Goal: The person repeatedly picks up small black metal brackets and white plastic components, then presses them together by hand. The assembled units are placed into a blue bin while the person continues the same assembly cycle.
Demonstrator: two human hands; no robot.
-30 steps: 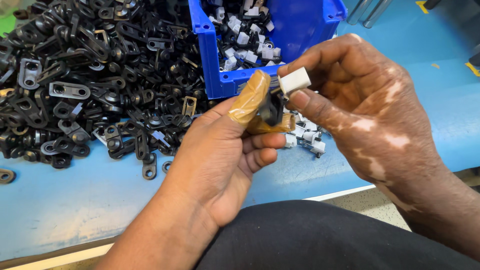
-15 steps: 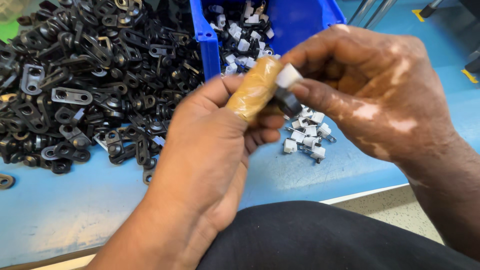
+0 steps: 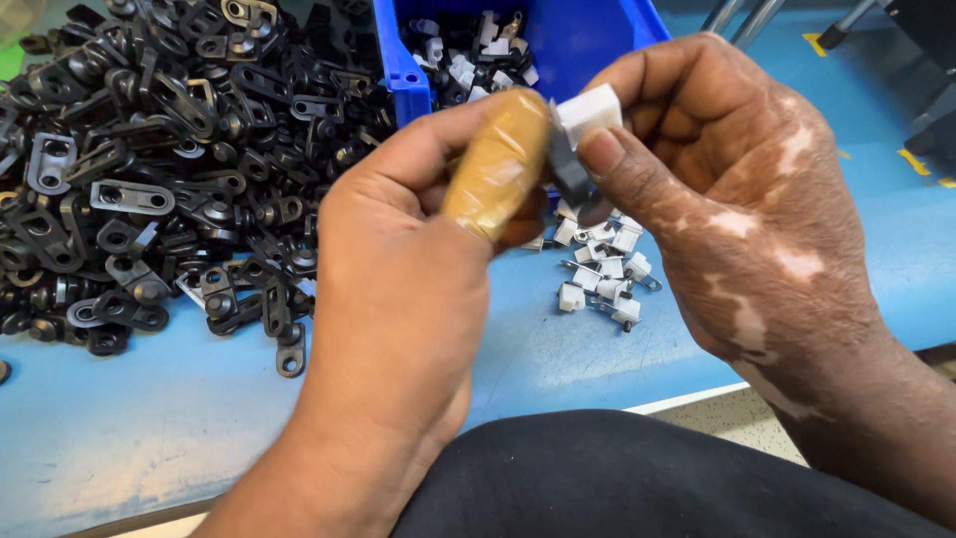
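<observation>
Pinched between both hands, raised above the blue tabletop [image 3: 119,438]: one small white block [image 3: 590,112] joined to a dark clip [image 3: 568,169]. Right hand [image 3: 737,209] closed thumb and forefinger on the white block; left hand [image 3: 408,289], thumb wrapped in tan tape [image 3: 498,164], pressed against the dark clip. Behind left: heap of black metal clips [image 3: 159,159]. Behind centre: blue bin [image 3: 578,40] holding mixed parts. Beneath the right hand, partly hidden: loose white blocks [image 3: 602,274].
</observation>
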